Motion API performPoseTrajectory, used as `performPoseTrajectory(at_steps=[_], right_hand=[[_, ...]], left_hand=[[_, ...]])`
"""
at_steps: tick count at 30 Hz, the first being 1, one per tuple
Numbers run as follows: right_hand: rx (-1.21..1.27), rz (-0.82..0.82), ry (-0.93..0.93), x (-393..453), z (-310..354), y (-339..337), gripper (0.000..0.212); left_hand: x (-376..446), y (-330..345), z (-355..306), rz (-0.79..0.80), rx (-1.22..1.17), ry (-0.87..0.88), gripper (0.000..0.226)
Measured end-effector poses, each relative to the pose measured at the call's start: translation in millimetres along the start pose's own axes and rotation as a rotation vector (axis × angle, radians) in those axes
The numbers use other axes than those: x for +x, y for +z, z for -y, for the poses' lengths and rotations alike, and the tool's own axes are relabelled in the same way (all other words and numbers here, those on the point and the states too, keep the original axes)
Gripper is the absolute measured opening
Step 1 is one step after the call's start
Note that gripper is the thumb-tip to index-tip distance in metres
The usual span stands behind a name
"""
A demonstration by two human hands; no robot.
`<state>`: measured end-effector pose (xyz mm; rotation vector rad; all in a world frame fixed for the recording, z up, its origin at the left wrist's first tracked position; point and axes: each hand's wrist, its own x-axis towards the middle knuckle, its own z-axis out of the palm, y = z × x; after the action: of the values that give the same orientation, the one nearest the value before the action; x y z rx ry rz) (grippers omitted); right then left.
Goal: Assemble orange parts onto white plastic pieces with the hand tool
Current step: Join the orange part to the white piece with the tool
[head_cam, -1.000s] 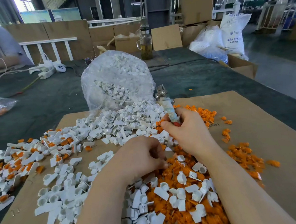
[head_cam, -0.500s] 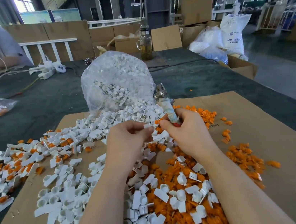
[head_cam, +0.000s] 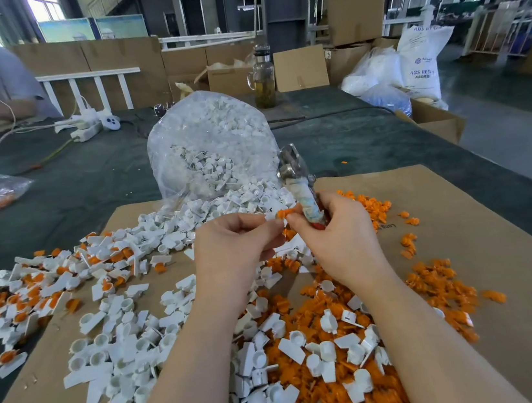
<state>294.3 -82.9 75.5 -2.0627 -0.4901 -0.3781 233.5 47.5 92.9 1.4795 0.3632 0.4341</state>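
The left hand (head_cam: 235,239) is pinching a small white plastic piece (head_cam: 271,216) between thumb and fingertips, holding it up just above the scattered parts on the cardboard sheet (head_cam: 464,226) covering the desk (head_cam: 86,184). The right hand (head_cam: 337,236) is gripping the hand tool (head_cam: 299,183) in its curled fingers while its thumb and forefinger are also pinching 1 orange part (head_cam: 284,214).

The relation that matters: the orange part is sitting directly between the 2 hands, touching or nearly touching the white piece, which lies at 9 o'clock from it. Its long axis is running roughly 3 to 9 o'clock, pointing toward the white piece. Both hands are equally near the joint, their fingertips almost meeting there. Whether the part is already seated in the white piece I cannot tell.

The tool's long axis is running from the right palm up toward 11 o'clock, its metal head sitting well above the joint and pointing away from it. So the tool is not lined up with the pair; in my judgement the right hand needs to swing the head down and toward 9 o'clock before pressing.

Loose supply is lying near: orange parts at 5 o'clock below the wrists, white pieces at 7 o'clock and spilling from the clear bag (head_cam: 213,147) at 12 o'clock.
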Motion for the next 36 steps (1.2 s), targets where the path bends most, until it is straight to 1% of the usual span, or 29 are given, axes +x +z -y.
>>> performPoseTrajectory(at_steps=[5,14,17,21,25,29,33,36], right_hand=[[-0.074,-0.012,-0.024,-2.2,3.8,-0.1,0.018],[-0.091,-0.012,-0.027,-2.6,5.6,-0.7,0.022],[-0.097,-0.003,-0.034,-2.7,5.1,-0.4,0.022],[-0.094,0.039,-0.034,-1.4,4.0,0.1,0.016],[-0.030,0.080,-0.010,0.2,3.5,-0.3,0.008],[0.022,0.127,0.005,0.1,4.7,-2.3,0.004],[0.092,0.188,0.059,-0.1,6.0,-3.7,0.007],[0.215,0.243,0.114,0.0,3.8,-7.0,0.011]], left_hand=[[0.1,2.3,1.6,-0.054,0.135,0.071,0.015],[-2.0,5.9,2.8,-0.046,0.320,0.218,0.025],[-1.3,5.4,3.6,-0.043,0.360,0.252,0.024],[0.7,4.7,5.4,-0.047,0.408,0.255,0.020],[1.9,5.1,7.0,-0.067,0.407,0.245,0.019],[2.6,5.7,9.1,-0.105,0.404,0.224,0.017],[3.6,5.0,9.8,-0.135,0.390,0.228,0.017],[3.9,2.9,8.6,-0.128,0.263,0.188,0.013]])
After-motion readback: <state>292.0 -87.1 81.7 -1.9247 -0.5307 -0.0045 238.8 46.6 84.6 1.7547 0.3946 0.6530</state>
